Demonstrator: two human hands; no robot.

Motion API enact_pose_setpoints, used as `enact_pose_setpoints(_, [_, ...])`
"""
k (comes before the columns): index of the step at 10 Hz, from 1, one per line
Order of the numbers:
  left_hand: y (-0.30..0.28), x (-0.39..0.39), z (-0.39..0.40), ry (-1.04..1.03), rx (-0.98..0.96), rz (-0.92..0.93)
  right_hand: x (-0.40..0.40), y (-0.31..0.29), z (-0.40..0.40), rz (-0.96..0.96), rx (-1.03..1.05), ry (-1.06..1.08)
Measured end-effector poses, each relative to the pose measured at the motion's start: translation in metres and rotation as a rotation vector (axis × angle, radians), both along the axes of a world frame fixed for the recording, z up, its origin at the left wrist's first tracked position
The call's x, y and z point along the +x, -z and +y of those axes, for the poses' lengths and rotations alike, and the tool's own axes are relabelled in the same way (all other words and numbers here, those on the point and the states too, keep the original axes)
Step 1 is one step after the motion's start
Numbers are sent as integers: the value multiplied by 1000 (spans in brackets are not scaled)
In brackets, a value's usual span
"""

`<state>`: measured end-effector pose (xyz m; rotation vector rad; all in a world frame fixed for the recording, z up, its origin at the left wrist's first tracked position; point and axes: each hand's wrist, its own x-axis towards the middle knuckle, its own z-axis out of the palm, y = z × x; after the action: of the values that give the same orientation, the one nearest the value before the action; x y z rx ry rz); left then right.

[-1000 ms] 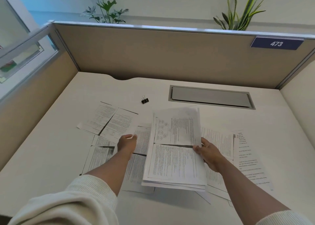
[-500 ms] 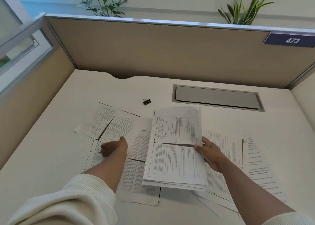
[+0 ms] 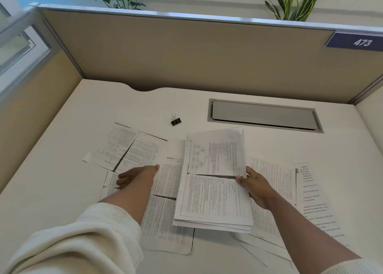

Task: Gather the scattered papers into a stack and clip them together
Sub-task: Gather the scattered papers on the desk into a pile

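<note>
My right hand (image 3: 256, 187) grips the right edge of a stack of printed papers (image 3: 213, 182) held a little above the white desk (image 3: 62, 190). My left hand (image 3: 137, 176) lies flat, fingers pointing left, on loose sheets at the left: it touches a sheet (image 3: 110, 183) partly hidden under it. A two-page sheet (image 3: 129, 147) lies further back at the left. Another sheet (image 3: 165, 217) lies under my left forearm. More sheets (image 3: 275, 182) spread to the right, with one long sheet (image 3: 315, 199) at the far right. A black binder clip (image 3: 175, 120) stands on the desk behind the papers.
A grey cable hatch (image 3: 264, 115) is set into the desk at the back right. Beige partition walls (image 3: 186, 53) close the desk at the back and both sides, with a blue plate reading 473 (image 3: 356, 42). Plants (image 3: 296, 2) stand behind the partition.
My left hand has moved left and down from the middle sheet onto the leftmost sheets. The right hand still holds the stack in place. The camera view has shifted slightly.
</note>
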<state>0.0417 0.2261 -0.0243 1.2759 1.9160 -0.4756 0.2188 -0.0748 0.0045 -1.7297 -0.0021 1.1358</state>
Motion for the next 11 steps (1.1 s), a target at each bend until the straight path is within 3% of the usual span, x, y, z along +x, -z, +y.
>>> enact_pose_setpoints(1, [-7, 4, 5, -42, -101, 87, 0, 2, 0, 12, 3, 15])
enact_pose_setpoints(2, [14, 6, 7, 111, -176, 73, -2, 3, 1, 18, 6, 26])
enact_pose_setpoints(3, [31, -2, 23, 193, -62, -114, -2, 3, 2, 15, 8, 29])
enact_pose_setpoints(4, [3, 7, 5, 153, -104, -55, -1, 3, 2, 12, 12, 27])
enact_pose_setpoints(5, [-8, 4, 8, 241, -139, 258, -1, 2, 4, 8, 15, 26])
enact_pose_setpoints(6, [-10, 4, 2, 406, -35, 348, -1, 2, 3, 14, 21, 32])
enact_pose_setpoints(7, [4, -1, 5, 302, 0, 158, -3, 3, 2, 17, 19, 37])
enact_pose_setpoints(8, [8, -9, 3, 92, -68, -86, -4, 1, 3, 19, 19, 35])
enact_pose_setpoints(9, [14, -12, 6, -161, 1, -348, -3, -2, 2, 19, 16, 30])
enact_pose_setpoints(11, [-1, -15, -16, -493, 355, -353, -3, -5, -1, 1, 15, 45])
